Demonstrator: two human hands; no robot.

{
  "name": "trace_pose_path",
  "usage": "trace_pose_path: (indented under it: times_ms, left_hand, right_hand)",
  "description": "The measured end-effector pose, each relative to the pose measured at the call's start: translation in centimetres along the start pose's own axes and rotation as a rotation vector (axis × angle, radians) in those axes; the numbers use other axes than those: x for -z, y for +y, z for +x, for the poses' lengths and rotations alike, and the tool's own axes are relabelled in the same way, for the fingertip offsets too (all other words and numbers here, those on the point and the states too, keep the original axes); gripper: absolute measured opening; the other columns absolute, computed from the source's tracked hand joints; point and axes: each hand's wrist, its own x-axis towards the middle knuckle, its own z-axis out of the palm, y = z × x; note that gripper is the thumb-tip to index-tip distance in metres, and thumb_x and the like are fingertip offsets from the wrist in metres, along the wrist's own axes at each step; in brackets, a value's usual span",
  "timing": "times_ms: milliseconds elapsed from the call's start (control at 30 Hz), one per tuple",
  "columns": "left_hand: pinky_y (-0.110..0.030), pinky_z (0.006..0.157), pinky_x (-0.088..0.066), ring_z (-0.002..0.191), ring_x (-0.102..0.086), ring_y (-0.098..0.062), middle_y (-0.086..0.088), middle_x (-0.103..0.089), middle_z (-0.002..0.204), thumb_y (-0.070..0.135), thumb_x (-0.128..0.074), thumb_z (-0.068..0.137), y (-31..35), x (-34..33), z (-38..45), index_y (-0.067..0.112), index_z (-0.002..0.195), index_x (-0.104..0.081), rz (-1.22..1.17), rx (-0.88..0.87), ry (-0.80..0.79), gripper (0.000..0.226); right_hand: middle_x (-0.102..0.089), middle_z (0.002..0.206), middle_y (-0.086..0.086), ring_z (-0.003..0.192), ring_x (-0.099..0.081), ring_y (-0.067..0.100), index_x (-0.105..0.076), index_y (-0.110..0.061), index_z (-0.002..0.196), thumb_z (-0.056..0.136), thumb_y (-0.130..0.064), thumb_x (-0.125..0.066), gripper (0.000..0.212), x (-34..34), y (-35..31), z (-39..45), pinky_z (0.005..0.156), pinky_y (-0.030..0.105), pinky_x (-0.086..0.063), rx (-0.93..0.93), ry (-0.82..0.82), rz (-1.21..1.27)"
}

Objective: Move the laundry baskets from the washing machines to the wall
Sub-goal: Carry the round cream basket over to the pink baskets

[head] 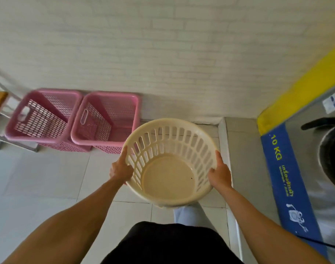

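Head view: both hands grip a round cream laundry basket [170, 162], empty and tilted toward the camera, held above the tiled floor [48, 178]; the left hand [121, 169] is closed on its left rim, the right hand [220, 173] on its right rim; two pink baskets [42, 119] [105, 121] stand side by side against the white brick wall [163, 63]; a washing machine [315, 168] stands at the right.

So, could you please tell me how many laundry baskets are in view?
3: two pink baskets, the left pink basket and right pink basket, stand side by side against the wall; one cream round basket is held in both hands.
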Motion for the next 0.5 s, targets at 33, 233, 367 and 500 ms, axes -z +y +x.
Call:
trace_pose_path:
  times_ms: [33,233,367,500]
  left_hand:
    - [-0.046,0.050,-0.061,0.070,-0.070,-0.032,-0.018,-0.063,0.111,0.009,-0.045,0.094,0.7,-0.2,1.5,0.053,0.150,-0.003,0.006,0.006,0.006,0.083]
    - [-0.045,0.062,-0.062,0.075,-0.068,-0.034,-0.021,-0.064,0.108,0.016,-0.047,0.097,5.4,-0.7,10.3,0.048,0.152,0.000,0.093,0.065,0.026,0.079]
    - [-0.043,0.067,-0.060,0.077,-0.066,-0.031,-0.019,-0.065,0.104,0.018,-0.050,0.097,7.0,-2.1,16.6,0.047,0.152,0.000,0.114,0.074,0.071,0.080]
    - [-0.043,0.064,-0.059,0.077,-0.067,-0.032,-0.020,-0.067,0.105,0.013,-0.050,0.096,6.4,-5.1,22.8,0.043,0.153,0.000,0.098,0.061,0.106,0.082]
  right_hand:
    - [-0.059,0.120,0.011,0.076,-0.054,0.014,-0.011,-0.042,0.160,0.094,-0.010,-0.046,0.081,0.0,-0.5,1.7,0.055,0.021,-0.039,0.000,-0.007,-0.009]
    - [-0.059,0.116,0.011,0.091,-0.065,0.027,-0.005,-0.042,0.160,0.102,-0.019,-0.043,0.073,0.4,-4.3,11.8,0.081,0.045,-0.058,-0.010,-0.080,-0.133]
    - [-0.061,0.126,0.015,0.100,-0.066,0.028,-0.006,-0.039,0.161,0.103,-0.023,-0.046,0.072,-0.1,-6.4,18.9,0.083,0.039,-0.055,-0.007,-0.087,-0.224]
    - [-0.064,0.123,0.010,0.074,-0.054,0.008,-0.007,-0.039,0.160,0.102,-0.022,-0.052,0.076,-2.5,-6.6,25.4,0.061,0.019,-0.041,0.039,-0.114,-0.231]
